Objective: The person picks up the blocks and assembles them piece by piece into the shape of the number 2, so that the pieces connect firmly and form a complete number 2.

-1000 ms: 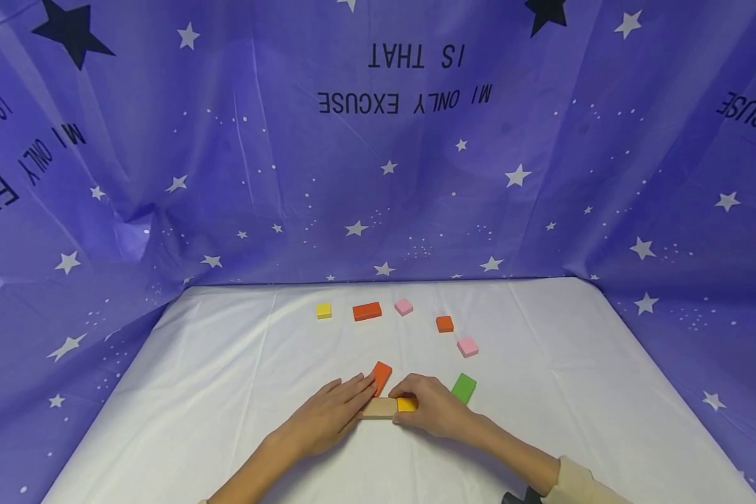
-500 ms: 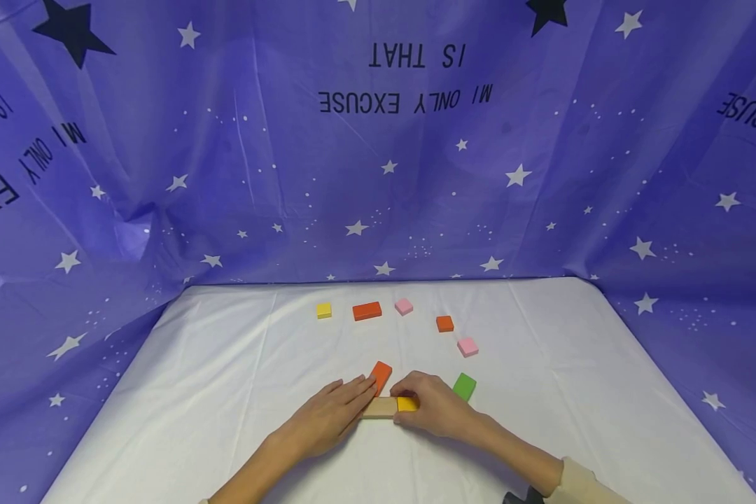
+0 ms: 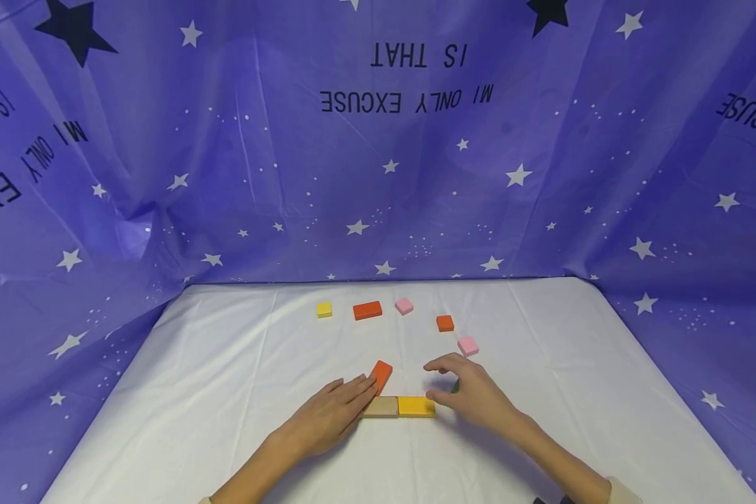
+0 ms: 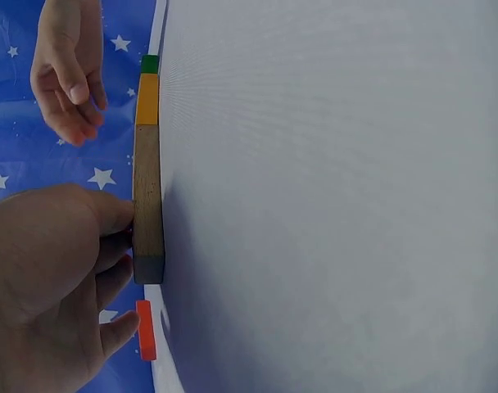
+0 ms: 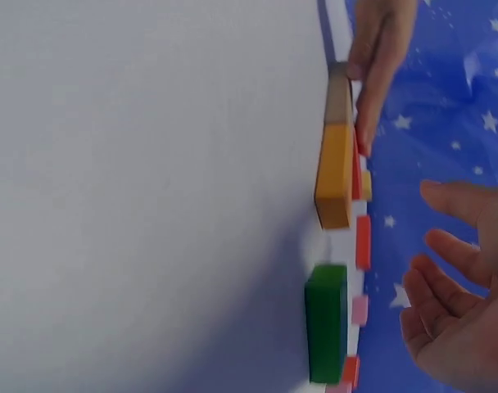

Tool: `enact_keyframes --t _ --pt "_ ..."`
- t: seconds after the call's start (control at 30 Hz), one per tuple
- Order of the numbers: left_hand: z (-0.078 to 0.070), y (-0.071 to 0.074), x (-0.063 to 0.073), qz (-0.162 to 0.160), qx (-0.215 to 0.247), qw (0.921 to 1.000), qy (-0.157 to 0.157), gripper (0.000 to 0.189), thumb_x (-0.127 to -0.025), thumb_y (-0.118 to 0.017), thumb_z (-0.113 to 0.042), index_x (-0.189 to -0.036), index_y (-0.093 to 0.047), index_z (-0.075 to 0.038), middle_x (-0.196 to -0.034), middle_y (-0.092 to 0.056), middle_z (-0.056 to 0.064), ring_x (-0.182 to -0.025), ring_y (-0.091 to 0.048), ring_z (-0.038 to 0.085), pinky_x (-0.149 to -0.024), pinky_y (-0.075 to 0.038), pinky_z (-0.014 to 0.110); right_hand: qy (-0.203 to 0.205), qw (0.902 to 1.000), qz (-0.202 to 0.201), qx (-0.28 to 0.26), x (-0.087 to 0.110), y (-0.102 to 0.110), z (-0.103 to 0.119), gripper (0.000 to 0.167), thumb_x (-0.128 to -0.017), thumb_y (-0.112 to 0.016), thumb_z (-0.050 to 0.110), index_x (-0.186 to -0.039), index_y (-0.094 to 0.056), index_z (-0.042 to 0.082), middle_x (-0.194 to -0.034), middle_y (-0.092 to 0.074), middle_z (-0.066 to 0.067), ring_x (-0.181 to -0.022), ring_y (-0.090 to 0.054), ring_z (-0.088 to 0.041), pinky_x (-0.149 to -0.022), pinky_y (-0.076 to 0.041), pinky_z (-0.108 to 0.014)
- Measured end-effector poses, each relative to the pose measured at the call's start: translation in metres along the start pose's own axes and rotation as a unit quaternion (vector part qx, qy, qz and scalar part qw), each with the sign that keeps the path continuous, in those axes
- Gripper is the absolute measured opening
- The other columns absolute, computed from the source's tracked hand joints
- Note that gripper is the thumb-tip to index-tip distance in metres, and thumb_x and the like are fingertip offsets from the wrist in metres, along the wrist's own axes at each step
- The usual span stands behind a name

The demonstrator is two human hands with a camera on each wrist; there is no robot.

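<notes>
The yellow block [image 3: 416, 407] lies free at the centre of the clock, its end set against the wooden block [image 3: 381, 407] at 9 o'clock, with no gap showing between them. Half a second ago the right hand [image 3: 472, 392] pinched it; now that hand is off towards 2 to 3 o'clock, thumb and fingers spread and loosely curved, holding nothing. The left hand [image 3: 330, 416], at 9 o'clock, has stayed put, fingers straight, touching the wooden block. With the pinch released, the join appears to be made, and the two blocks read as one straight row.

Further out, the orange block [image 3: 383, 374] lies slantwise between 10 and 11, partly under the left fingertips. The green block [image 5: 327, 323], near 2 and mostly behind the right hand in the head view, stands apart from the row. Beyond lie a pink block [image 3: 468, 346] between 1 and 2, a red square block [image 3: 444, 323] near 1, another pink piece [image 3: 404, 306] at 12, a long red block [image 3: 367, 310] at 11 and a small yellow cube [image 3: 324, 309] between 10 and 11.
</notes>
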State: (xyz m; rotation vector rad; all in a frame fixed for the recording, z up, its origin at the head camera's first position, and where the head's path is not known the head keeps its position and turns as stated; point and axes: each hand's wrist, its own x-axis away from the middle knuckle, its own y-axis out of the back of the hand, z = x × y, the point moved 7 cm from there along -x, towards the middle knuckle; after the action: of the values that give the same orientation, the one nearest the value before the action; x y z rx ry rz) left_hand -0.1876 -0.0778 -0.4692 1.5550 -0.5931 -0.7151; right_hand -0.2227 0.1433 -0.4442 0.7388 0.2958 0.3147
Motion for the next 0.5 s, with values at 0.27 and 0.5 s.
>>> enact_keyframes --t 0.27,0.5 --pt "0.000 0.000 -0.001 0.002 -0.006 1.0000 -0.003 0.047 -0.105 -0.051 -0.022 -0.149 -0.047 -0.007 -0.154 -0.043 0.007 -0.139 -0.043 0.019 -0.108 -0.040 0.044 -0.046 0.9985 -0.029 0.003 0.013 0.019 -0.027 0.048 -0.080 -0.085 0.020 -0.124 -0.067 0.010 -0.121 -0.063 0.001 -0.111 -0.059 -0.026 -0.097 -0.048 -0.048" --pt "0.000 0.000 -0.001 0.008 -0.009 0.9999 0.001 0.047 -0.105 -0.051 -0.022 -0.150 -0.046 -0.007 -0.154 -0.043 0.006 -0.139 -0.042 0.018 -0.108 -0.039 0.044 -0.073 0.9968 -0.034 0.001 0.025 0.023 -0.042 0.064 -0.077 -0.088 0.023 -0.131 -0.060 0.005 -0.132 -0.057 -0.012 -0.120 -0.055 -0.035 -0.102 -0.043 -0.053"
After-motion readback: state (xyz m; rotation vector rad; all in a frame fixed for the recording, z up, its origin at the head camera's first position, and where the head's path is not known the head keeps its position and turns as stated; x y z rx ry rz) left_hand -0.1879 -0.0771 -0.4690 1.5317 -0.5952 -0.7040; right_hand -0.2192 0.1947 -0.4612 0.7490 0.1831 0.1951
